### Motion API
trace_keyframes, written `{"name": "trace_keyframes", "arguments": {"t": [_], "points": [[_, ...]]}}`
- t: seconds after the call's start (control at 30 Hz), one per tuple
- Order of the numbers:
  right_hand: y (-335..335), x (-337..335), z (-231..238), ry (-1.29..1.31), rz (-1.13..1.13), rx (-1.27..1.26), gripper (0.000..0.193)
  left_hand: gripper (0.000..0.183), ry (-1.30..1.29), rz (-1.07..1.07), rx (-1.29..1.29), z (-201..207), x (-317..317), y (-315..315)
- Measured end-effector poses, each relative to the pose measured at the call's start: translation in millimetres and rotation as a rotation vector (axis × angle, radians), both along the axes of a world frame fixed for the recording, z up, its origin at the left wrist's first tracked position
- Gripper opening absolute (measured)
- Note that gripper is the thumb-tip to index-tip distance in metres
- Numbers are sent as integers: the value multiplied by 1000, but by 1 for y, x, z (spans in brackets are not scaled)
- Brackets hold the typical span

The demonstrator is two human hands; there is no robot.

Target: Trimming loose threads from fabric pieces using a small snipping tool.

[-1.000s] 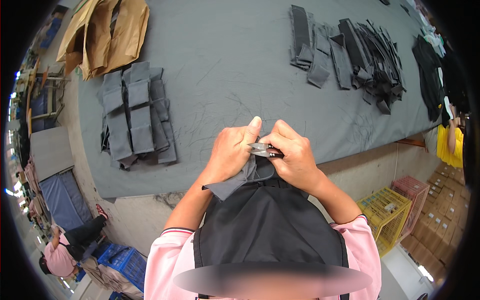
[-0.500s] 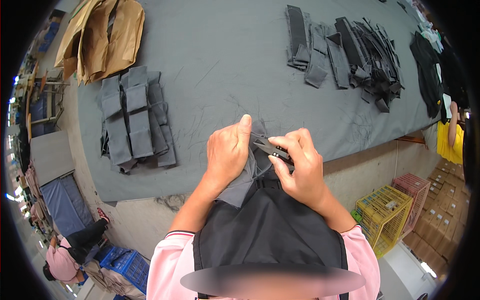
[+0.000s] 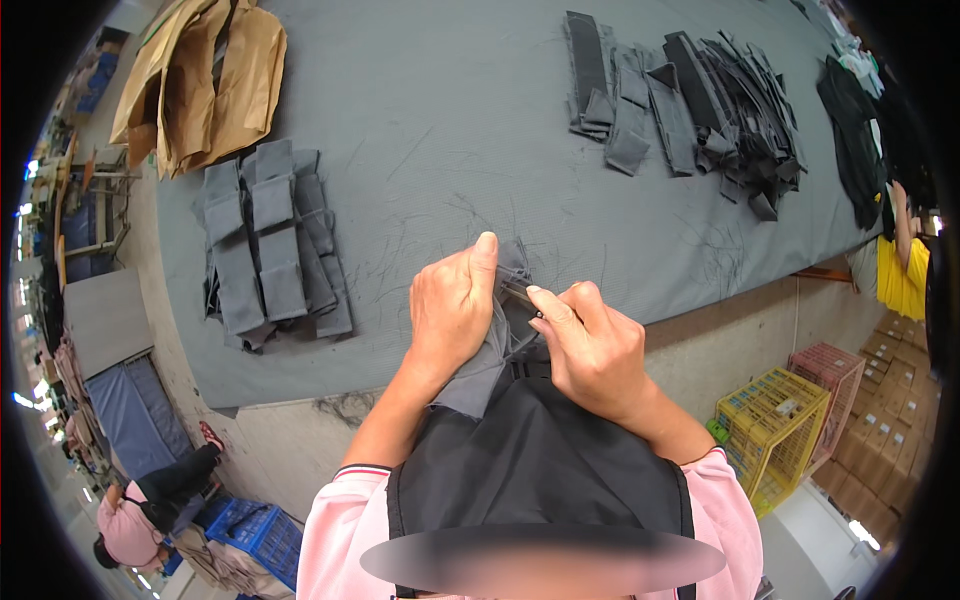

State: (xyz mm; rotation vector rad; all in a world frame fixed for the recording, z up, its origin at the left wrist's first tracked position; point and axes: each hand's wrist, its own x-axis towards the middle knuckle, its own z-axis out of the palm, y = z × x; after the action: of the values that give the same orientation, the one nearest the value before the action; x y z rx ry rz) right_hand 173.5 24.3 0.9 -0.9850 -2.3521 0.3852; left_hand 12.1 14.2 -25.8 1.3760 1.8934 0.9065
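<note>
My left hand [image 3: 450, 308] grips a grey fabric piece [image 3: 473, 382] near the table's front edge, its thumb pointing away from me. The cloth hangs down over the edge toward my black apron [image 3: 545, 455]. In my right hand [image 3: 597, 345] is a pair of small dark thread snips [image 3: 517, 287], pinched between thumb and fingers. Their tips touch or lie very close to the upper part of the cloth, beside the left hand. Most of the snips are covered by my fingers, so I cannot tell whether the blades are closed.
Stacked grey fabric pieces [image 3: 282, 240] lie at left, before a brown paper bag [image 3: 215, 85]. More grey strips [image 3: 690, 110] lie at far right. Loose threads [image 3: 395, 165] dot the covered table [image 3: 480, 90]. Yellow [image 3: 770, 425] and pink crates [image 3: 832, 390] stand right; another person [image 3: 135, 525] is lower left.
My right hand has turned and shifted slightly left, bringing the snips closer to the cloth and hiding more of them. My left hand keeps its hold almost unmoved.
</note>
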Motion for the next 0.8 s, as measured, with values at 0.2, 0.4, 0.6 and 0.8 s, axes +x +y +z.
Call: {"name": "trace_keyframes", "arguments": {"t": [0.2, 0.4, 0.6, 0.8], "points": [[-4, 2, -3, -21, -29, 1, 31, 52, 15, -11, 15, 1, 2, 1], [-3, 5, 1, 82, -54, -102, 36, 52, -15, -4, 15, -2, -1, 0], [3, 4, -1, 159, -65, -140, 32, 50, -79, 12, 52, -1, -5, -2], [11, 4, 0, 336, 0, -787, 43, 36, -361, 1, 4, -3, -11, -1]]}}
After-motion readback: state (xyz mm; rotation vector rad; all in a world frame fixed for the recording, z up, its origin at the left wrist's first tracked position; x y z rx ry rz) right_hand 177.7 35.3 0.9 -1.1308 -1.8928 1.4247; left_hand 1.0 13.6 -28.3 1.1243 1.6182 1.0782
